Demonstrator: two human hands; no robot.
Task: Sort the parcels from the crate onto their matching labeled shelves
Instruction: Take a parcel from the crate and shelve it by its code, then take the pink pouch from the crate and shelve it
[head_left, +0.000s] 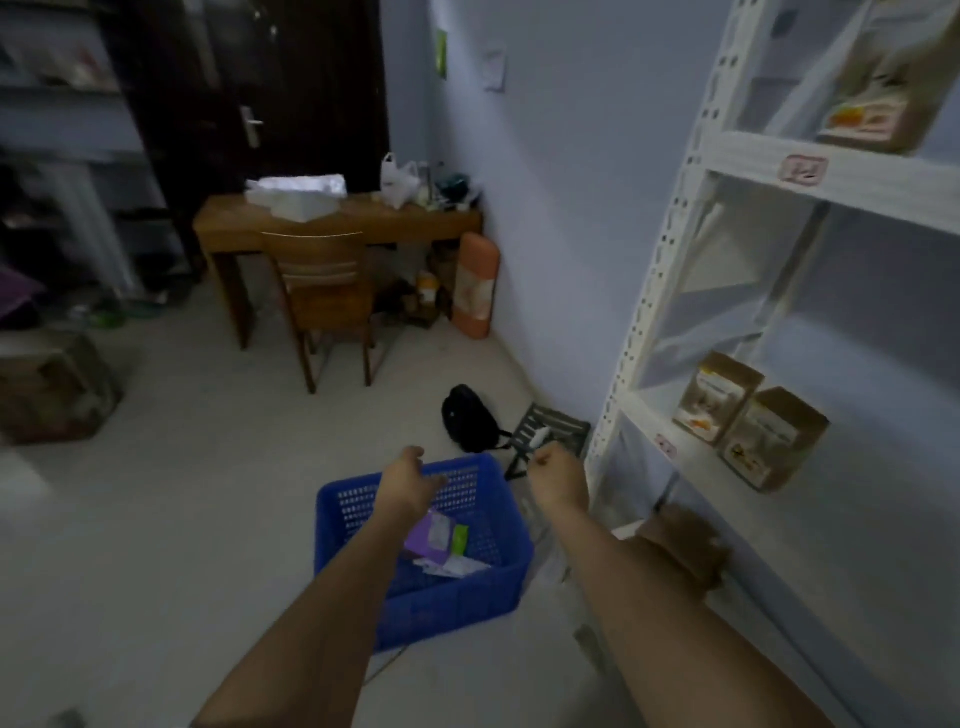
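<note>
Left hand (410, 480) fingers loose over crate (363, 525); right hand (553, 467) curled, grip unclear. Blurred shelf labels (803, 169) risk misfiling purple parcel (428, 535).

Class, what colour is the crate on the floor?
Blue, with perforated walls: the crate, clearest in the head view.

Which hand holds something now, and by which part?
The right hand grips a small white item by its lower end; what it is cannot be told. The left hand holds nothing.
</note>
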